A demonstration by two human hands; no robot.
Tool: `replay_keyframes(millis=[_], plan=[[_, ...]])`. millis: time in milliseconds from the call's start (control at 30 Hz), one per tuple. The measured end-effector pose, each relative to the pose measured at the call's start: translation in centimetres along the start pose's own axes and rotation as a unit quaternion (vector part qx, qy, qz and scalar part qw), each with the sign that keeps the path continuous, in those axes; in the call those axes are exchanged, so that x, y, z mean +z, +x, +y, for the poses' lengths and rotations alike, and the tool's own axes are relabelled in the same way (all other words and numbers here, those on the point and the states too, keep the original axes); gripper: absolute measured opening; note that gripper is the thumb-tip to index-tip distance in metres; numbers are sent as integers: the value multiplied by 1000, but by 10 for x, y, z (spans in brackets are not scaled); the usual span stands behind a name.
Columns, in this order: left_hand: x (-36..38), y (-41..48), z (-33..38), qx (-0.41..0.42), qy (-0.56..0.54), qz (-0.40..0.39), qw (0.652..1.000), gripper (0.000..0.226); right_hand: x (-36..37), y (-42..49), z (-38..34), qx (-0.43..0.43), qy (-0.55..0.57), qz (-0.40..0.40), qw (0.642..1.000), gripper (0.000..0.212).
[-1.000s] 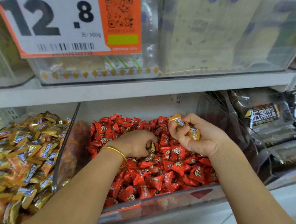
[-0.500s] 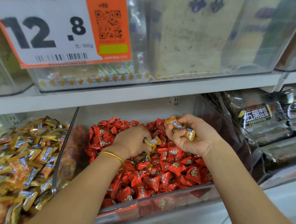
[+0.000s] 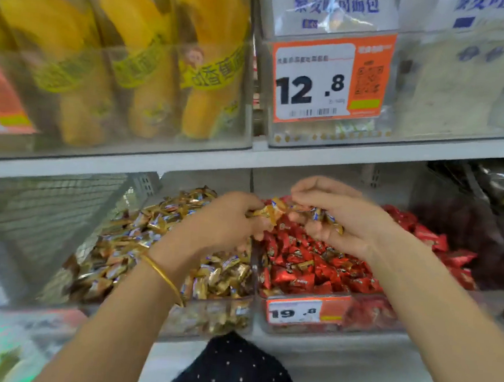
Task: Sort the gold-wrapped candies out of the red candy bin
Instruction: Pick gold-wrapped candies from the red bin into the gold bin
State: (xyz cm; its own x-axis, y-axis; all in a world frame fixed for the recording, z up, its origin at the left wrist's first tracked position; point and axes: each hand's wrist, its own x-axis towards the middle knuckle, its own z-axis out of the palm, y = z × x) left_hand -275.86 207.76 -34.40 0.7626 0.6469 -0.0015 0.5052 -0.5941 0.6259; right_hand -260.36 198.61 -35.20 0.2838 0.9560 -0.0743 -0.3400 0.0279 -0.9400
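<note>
Shifting from mid red candy bin (image 3: 370, 315) to its left edge, left hand (image 3: 221, 221) pinched one gold-wrapped candy (image 3: 265, 212), right hand (image 3: 347, 224) clutched several; the gold bin (image 3: 215, 316) lay just beside.

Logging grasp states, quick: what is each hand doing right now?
Left hand: closed, pinching one gold candy.
Right hand: closed, cupped round several gold candies.

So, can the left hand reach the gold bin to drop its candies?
Probably yes. The left hand, pinching gold candies, hovers over the right edge of the gold bin. The bin's top is open and nothing lies between them.
</note>
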Motion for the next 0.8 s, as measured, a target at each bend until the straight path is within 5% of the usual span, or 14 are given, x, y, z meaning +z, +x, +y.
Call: replay_keyframes(millis=[133,233,367,600,800], plan=[[-40,-25,-42,-42,35,108,993,12,81,27,15,8,-109,-22,994,9],[-51,-31,-66,-62,76,125,987,55,116,47,20,63,-120,8,991,43],[-47,-45,-89,-29,26,89,995,83,116,53,20,95,-78,-11,992,48],[-21,-46,-63,85,101,216,967,59,59,32,5,17,11,5,1000,46],[36,4,12,217,103,159,958,45,-43,13,-16,-45,-80,177,980,30]])
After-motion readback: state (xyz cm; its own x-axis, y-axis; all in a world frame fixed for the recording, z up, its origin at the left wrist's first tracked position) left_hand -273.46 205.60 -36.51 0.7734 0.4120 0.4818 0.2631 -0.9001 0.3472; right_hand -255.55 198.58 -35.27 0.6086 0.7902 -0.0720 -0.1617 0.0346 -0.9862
